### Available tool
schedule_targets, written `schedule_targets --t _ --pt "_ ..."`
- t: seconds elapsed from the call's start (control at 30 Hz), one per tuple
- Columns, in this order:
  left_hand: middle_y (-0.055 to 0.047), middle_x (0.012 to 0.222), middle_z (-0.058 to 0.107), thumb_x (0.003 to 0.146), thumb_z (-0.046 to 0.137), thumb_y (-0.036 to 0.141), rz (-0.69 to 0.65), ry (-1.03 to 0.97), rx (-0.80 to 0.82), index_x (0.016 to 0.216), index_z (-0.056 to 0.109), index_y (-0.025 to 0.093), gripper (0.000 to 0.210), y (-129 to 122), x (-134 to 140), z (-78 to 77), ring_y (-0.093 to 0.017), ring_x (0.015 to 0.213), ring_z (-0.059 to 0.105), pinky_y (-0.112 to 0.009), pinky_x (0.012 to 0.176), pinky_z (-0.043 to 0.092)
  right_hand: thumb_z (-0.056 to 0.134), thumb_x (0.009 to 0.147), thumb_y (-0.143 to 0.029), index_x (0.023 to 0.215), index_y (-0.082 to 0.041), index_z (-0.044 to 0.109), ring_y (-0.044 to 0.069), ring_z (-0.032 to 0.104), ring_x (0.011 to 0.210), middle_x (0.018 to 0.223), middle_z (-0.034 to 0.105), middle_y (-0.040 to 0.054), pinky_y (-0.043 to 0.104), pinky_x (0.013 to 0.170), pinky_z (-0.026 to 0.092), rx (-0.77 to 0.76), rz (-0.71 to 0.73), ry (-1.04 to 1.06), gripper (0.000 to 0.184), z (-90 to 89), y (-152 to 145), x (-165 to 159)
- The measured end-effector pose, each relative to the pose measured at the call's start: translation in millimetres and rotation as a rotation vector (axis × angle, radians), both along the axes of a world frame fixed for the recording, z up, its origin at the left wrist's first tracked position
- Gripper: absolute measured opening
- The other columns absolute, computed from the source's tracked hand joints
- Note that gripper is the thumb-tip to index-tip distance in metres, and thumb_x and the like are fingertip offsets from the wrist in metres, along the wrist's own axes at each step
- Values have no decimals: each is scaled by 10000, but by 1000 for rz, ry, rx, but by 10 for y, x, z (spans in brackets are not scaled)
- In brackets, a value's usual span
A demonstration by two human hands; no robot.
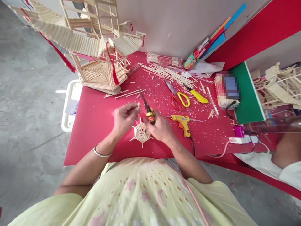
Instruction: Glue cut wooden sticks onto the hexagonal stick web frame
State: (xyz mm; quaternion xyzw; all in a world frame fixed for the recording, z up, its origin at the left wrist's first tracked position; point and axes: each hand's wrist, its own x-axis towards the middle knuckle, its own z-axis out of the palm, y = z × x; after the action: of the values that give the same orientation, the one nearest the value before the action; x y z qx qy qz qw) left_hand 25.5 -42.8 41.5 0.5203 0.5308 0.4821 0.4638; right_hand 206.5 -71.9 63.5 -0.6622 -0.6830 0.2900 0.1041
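On the red desk (94,131), the hexagonal stick web (142,132) lies toward the near edge, between the wrists and closest to the right hand (161,125). That hand wraps around a black-and-yellow-handled tool (150,114) (its shaft is blurred), slanting leftward to the far edge; the left hand (125,117) pinches a short stick piece (138,105) beside the shaft.

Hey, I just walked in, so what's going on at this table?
A person's left hand pinches a small bit of stick; the right hand holds a slim tool with a black-and-yellow handle. A web-shaped stick piece lies on the red table close to both hands. A glue gun and scissors lie to the right, unheld, and a stick building stands at the far left.
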Motion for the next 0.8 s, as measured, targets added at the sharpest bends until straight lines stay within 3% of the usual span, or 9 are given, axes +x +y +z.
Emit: schedule_targets --t 0.07,0.17,0.3,0.4,0.53,0.67,0.73,0.8 --pt "-33 683 707 838 736 386 -106 92 -97 942 792 140 273 82 -112 -70 -124 521 596 -236 519 459 464 997 -629 1281 -175 531 271 702 882 1064 728 149 367 731 504 54 -79 -41 540 -19 234 41" --pt "-33 685 717 777 762 370 -260 305 -130 839 819 151 235 178 -281 -175 -133 576 593 -236 545 442 651 902 -606 1415 -97 501 390 635 1147 1262 650 263 514 931 486 183 -145 -327 738 -139 623 89" --pt "-12 611 684 770 720 346 -360 440 -178 737 814 154 216 200 -352 -212 -127 577 567 -225 538 407 728 836 -626 1456 -64 502 438 565 1240 1303 617 281 627 1033 410 217 -115 -457 867 -308 859 95" --pt "-8 589 680 760 698 312 -439 459 -231 690 799 149 204 183 -315 -199 -112 542 542 -216 510 385 737 857 -569 1485 -78 498 432 524 1303 1378 583 270 626 1076 392 311 -72 -410 832 -336 700 92" --pt "-14 561 670 752 698 286 -459 372 -273 727 806 153 173 184 -273 -209 -105 484 514 -217 468 374 636 968 -360 1419 -184 602 316 557 1311 1395 620 158 501 1129 414 477 25 -188 485 -279 248 127" --pt "-42 603 696 728 748 278 -467 180 -346 748 804 150 140 200 -266 -185 -121 500 562 -220 478 426 539 1026 -321 1193 -242 729 229 692 1061 1112 755 76 394 1005 527 378 33 118 265 -275 -112 141" --pt "-46 601 684 721 782 287 -479 95 -394 766 806 143 152 197 -261 -140 -117 501 559 -213 471 421 583 1008 -353 1204 -249 725 209 712 971 1080 762 66 371 947 556 307 -1 257 263 -314 -192 104" --pt "-40 584 660 716 815 297 -501 1 -448 781 804 136 173 185 -250 -88 -103 485 534 -204 455 396 681 950 -424 1303 -252 680 184 714 876 1133 759 64 346 873 579 202 -35 429 392 -363 -208 32"
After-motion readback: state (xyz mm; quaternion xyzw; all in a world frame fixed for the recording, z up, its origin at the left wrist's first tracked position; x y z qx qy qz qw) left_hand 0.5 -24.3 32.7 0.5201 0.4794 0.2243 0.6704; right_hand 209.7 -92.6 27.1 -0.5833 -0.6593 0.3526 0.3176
